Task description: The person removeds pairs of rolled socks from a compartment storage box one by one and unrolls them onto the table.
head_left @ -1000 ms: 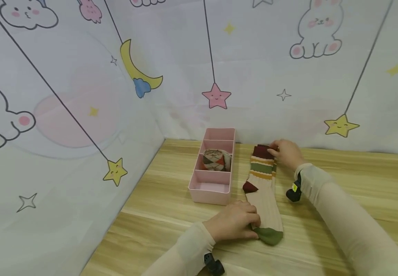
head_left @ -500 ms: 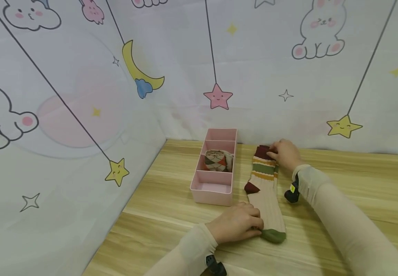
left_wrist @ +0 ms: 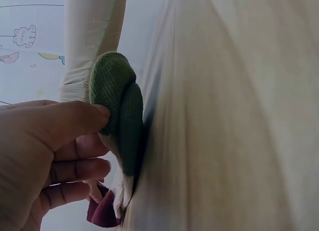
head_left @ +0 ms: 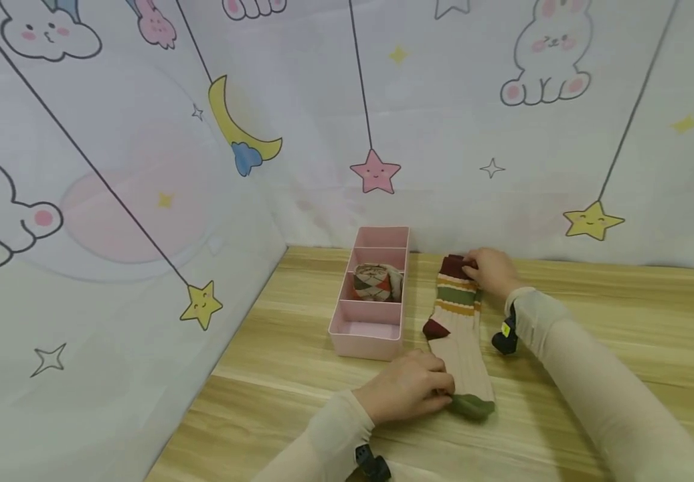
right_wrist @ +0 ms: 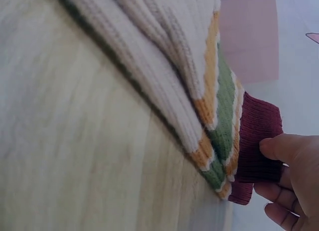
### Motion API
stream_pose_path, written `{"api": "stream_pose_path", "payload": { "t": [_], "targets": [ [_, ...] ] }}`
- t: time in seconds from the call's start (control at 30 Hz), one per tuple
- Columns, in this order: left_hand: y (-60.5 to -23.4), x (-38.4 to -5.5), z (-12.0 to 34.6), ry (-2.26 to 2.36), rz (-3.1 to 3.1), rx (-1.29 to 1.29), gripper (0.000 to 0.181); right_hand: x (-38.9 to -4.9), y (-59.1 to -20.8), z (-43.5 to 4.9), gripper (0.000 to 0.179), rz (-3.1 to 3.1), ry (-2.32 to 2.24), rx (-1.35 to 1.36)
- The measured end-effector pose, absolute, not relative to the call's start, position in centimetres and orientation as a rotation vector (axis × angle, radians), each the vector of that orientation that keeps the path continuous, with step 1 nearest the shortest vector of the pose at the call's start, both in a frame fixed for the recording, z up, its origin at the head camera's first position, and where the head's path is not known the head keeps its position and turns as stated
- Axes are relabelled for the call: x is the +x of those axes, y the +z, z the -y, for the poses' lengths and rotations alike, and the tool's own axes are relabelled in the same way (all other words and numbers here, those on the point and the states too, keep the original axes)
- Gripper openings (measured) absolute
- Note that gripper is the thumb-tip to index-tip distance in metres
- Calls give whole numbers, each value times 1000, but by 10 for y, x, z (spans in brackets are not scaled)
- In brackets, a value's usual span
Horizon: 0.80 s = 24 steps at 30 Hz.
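1. Pinching at the near end: a bare left hand [head_left: 405, 387], its thumb pressing one face of the green knit toe end [left_wrist: 110, 76] and its fingers curling behind, the gap between them narrowing to the fabric's thickness.
2. Under handling: two long cream ribbed-knit socks [head_left: 462, 365] with mustard and green bands, overlapping and lying lengthwise on the yellowish wood-grain table [head_left: 262, 381], between the two hands.
3. Holding at the far end: a bare right hand [head_left: 494, 271], taking the maroon ribbed cuff [right_wrist: 261, 134] between thumb and fingers; whether it is gripping both cuffs, I cannot tell.
4. Latest change: the toe end, lying smooth half a second ago, is now puckering; the left wrist view is showing it standing off the table. The cuff end is hardly shifting.
5. Bearing on the work: to my judgement, a fold is starting from the toes while the right hand is steadying the cuffs; with nearly the whole length lying extended, the work is looking early.
6. Standing alongside: a pale pink plastic box [head_left: 366, 347] with four compartments, holding a rolled argyle-patterned knit bundle [head_left: 373, 284] in the second from the near end.
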<state>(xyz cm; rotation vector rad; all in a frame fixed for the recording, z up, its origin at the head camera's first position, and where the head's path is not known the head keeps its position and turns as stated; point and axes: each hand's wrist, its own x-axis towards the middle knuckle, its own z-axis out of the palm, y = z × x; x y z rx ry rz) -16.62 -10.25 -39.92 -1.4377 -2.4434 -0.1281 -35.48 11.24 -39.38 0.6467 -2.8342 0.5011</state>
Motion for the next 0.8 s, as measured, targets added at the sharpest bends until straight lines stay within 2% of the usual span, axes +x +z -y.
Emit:
{"api": "stream_pose_path", "payload": {
  "t": [0.8],
  "targets": [
    [-382,-167,98,-288,2215,-1329,5,-343,-352,-140,22,2770,552,513]
  ]
}}
